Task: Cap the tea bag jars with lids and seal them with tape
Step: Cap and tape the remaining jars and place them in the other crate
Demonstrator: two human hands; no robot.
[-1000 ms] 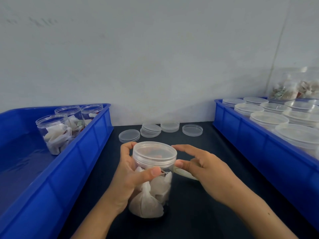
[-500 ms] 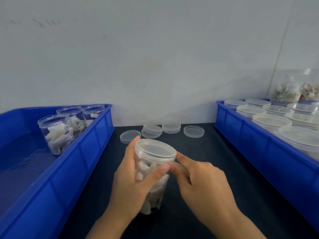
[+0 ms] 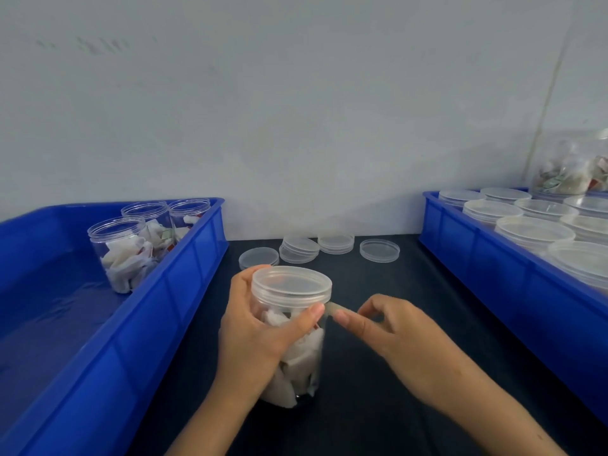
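R hand [image 3: 391, 327] has pulled away from jar [image 3: 296, 350], pinching tape [image 3: 330, 307]; L hand [image 3: 260, 327] still grips jar. Spare lids [image 3: 299, 248] behind, blue bins [image 3: 184, 291] on both sides.

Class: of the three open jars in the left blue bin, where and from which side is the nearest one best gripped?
Grip the nearest open jar round its side wall just below the threaded rim, coming from above right: it stands upright, two jars crowd behind it.

Left hand [image 3: 253, 327]: grips capped jar [image 3: 292, 343], thumb just under lid [image 3: 292, 284]
Right hand [image 3: 388, 327]: pinches tape [image 3: 332, 307] at jar's side
Left bin [image 3: 184, 284]: three open jars [image 3: 123, 251]
Table [image 3: 378, 324]: loose lids [image 3: 316, 250]
Right bin [image 3: 493, 274]: capped jars [image 3: 533, 230]
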